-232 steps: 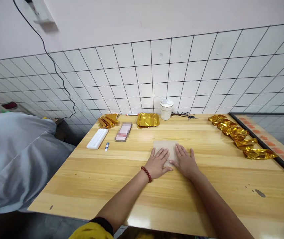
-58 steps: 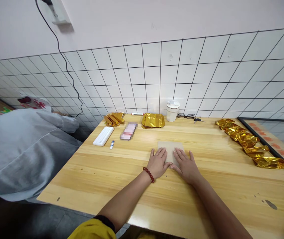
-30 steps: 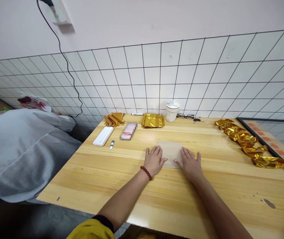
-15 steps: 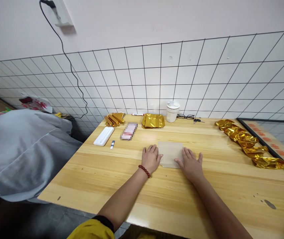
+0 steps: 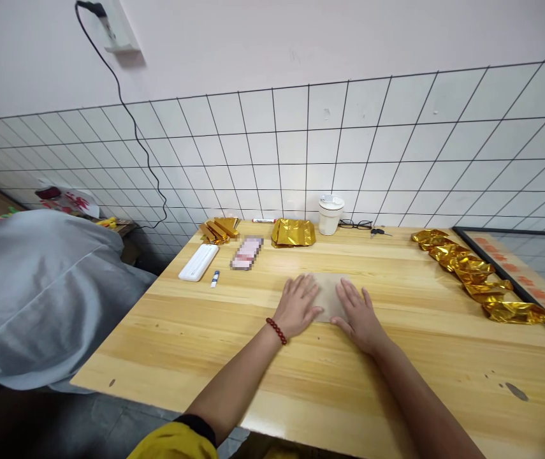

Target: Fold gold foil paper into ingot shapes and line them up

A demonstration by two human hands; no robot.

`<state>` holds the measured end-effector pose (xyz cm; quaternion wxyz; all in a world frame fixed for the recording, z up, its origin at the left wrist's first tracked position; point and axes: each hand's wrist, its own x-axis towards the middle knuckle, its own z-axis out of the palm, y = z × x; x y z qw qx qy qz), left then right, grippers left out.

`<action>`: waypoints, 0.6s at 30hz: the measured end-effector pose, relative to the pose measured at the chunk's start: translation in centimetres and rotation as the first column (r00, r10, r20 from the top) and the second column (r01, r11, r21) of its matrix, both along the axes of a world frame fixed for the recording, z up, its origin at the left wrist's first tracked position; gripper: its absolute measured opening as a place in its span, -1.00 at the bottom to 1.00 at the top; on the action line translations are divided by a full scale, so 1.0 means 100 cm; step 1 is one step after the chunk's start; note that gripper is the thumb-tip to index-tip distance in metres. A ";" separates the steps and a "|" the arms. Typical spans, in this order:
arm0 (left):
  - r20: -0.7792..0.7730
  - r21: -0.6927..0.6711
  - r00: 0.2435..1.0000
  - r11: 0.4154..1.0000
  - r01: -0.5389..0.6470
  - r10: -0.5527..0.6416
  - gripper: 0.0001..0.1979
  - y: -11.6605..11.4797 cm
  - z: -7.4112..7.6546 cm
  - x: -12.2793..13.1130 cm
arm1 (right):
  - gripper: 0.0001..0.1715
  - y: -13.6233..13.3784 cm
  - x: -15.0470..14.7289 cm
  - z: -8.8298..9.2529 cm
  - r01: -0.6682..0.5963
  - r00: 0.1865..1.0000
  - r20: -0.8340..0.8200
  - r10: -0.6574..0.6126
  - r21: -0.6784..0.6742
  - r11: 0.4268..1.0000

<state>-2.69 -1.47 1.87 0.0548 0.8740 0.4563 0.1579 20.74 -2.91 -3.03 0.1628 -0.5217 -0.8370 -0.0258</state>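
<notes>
The left hand (image 5: 297, 307) and right hand (image 5: 359, 313) lie palm-down with fingers spread wide, gripping nothing. They press a thin beige rectangular paper sheet (image 5: 329, 288) flat at the middle of the pale wooden bench (image 5: 396, 363). The step looks like smoothing. Lifting the sheet would call for a fingertip under one edge.

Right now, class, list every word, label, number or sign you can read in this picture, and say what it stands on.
No text can be read.
Orange marks on the strip at far right: too blurred.
Red print on the white bag at left: too small.
Pink packet: blurred out.
</notes>
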 end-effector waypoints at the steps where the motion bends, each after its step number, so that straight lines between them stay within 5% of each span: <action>1: -0.006 -0.018 0.995 0.995 0.095 -0.095 -0.39 -0.001 -0.001 0.001 | -0.06 -0.001 0.000 0.000 -0.073 0.997 0.016 0.073 0.009 0.997; 5: -0.042 -0.103 0.962 0.958 0.266 -0.271 -0.39 -0.003 -0.008 0.003 | -0.10 -0.002 -0.003 0.002 -0.193 0.978 0.073 0.194 -0.033 0.981; 18: -0.069 -0.070 0.966 0.967 0.245 -0.250 -0.47 -0.001 -0.015 0.000 | -0.12 -0.003 -0.007 0.003 -0.108 0.988 0.105 0.114 -0.066 0.992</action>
